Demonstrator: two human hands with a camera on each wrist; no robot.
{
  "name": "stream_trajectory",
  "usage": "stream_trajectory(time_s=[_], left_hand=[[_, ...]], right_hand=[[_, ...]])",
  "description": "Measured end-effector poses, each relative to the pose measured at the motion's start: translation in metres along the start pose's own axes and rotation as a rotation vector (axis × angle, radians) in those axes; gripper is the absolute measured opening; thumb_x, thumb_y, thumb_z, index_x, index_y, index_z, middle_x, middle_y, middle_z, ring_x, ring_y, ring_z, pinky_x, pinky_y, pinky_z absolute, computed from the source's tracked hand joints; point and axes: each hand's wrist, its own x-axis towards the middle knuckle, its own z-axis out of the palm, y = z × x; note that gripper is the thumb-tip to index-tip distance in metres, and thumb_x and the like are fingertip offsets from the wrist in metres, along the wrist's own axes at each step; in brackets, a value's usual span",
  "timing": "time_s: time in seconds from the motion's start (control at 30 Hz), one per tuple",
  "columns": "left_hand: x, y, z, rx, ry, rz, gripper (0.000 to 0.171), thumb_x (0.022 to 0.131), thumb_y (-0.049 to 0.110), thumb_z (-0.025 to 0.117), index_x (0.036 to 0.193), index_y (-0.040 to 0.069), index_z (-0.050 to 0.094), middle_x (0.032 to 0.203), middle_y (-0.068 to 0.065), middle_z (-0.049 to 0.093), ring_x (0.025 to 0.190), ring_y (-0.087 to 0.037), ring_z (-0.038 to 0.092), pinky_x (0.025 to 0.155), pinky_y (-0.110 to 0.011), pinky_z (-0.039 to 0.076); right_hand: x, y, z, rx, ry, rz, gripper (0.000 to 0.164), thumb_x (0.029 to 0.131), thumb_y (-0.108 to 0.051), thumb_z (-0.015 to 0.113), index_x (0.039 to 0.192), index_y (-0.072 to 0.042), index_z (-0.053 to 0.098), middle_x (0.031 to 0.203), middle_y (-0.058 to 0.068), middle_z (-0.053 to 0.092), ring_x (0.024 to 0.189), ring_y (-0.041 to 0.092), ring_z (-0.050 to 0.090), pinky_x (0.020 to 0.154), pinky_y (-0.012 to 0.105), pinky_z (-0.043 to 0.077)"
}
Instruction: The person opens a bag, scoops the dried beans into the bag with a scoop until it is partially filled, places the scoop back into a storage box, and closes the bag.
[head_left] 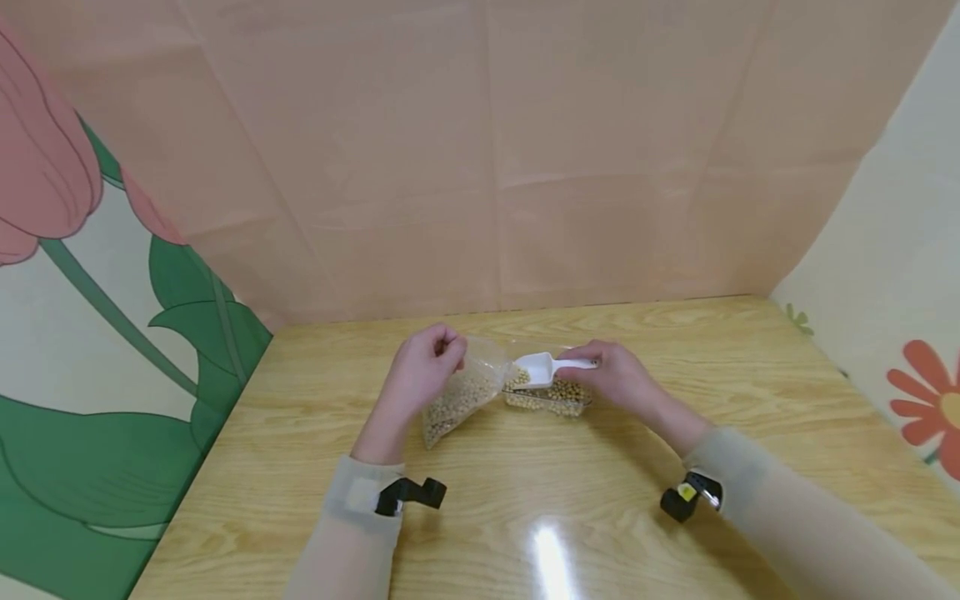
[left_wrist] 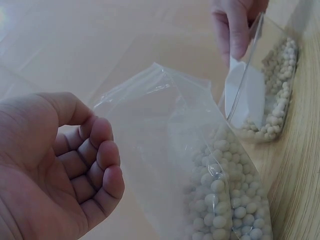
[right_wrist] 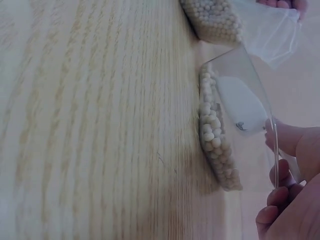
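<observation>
My left hand [head_left: 420, 367] pinches the upper edge of a clear plastic bag [head_left: 463, 393] between thumb and forefinger. Small round cream-coloured beads [left_wrist: 217, 205] fill the bag's lower part, and its bottom stands on the table. My right hand [head_left: 617, 377] grips the handle of a white scoop [head_left: 536, 369]. The scoop's head reaches into a clear plastic box [right_wrist: 245, 62] just right of the bag. More pale beads [right_wrist: 212, 130] cover the bottom of that box. In the left wrist view the scoop's tip is down among those beads; how many it holds is hard to see.
Both things stand on a wood-grain table [head_left: 480, 500] towards its far side. A pink sheet [head_left: 487, 167] hangs behind the table. Flower-printed panels flank it left and right. A black wrist camera [head_left: 411, 493] is strapped to each sleeve.
</observation>
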Motion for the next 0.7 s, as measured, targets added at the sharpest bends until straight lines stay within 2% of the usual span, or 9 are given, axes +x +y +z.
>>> stream_trajectory(time_s=[0.23,0.4,0.57,0.7], left_hand=[[0.000,0.000,-0.001,-0.007,-0.005,-0.004,0.027,0.115,0.025,0.057,0.098,0.008,0.069,0.092,-0.016,0.074,0.059,-0.017,0.045,0.056,-0.032,0.040],[0.000,0.000,-0.002,-0.008,-0.011,-0.002,0.027,0.115,0.025,0.057,0.100,0.007,0.070,0.093,-0.018,0.074,0.058,-0.017,0.045,0.055,-0.032,0.040],[0.000,-0.002,-0.003,-0.006,-0.017,0.002,0.027,0.115,0.025,0.057,0.100,0.006,0.069,0.094,-0.019,0.074,0.058,-0.016,0.045,0.055,-0.031,0.040],[0.000,-0.003,-0.003,-0.015,-0.021,0.003,0.028,0.115,0.025,0.057,0.102,0.004,0.070,0.094,-0.020,0.073,0.058,-0.016,0.045,0.054,-0.030,0.039]], right_hand=[[0.001,0.005,-0.004,0.052,-0.017,0.005,0.040,0.099,-0.038,0.085,0.130,-0.012,0.082,0.131,0.015,0.075,0.111,0.030,0.070,0.089,0.040,0.055],[0.002,0.014,-0.012,0.061,-0.028,-0.027,0.040,0.100,-0.039,0.084,0.131,-0.013,0.081,0.136,0.015,0.075,0.114,0.028,0.071,0.090,0.038,0.056],[0.008,0.029,-0.021,0.081,-0.064,-0.056,0.037,0.101,-0.040,0.083,0.131,-0.018,0.082,0.127,0.007,0.076,0.109,0.024,0.072,0.088,0.035,0.058],[0.012,0.039,-0.027,0.096,-0.093,-0.086,0.036,0.102,-0.038,0.083,0.132,-0.018,0.081,0.124,0.003,0.077,0.112,0.022,0.071,0.092,0.032,0.057]])
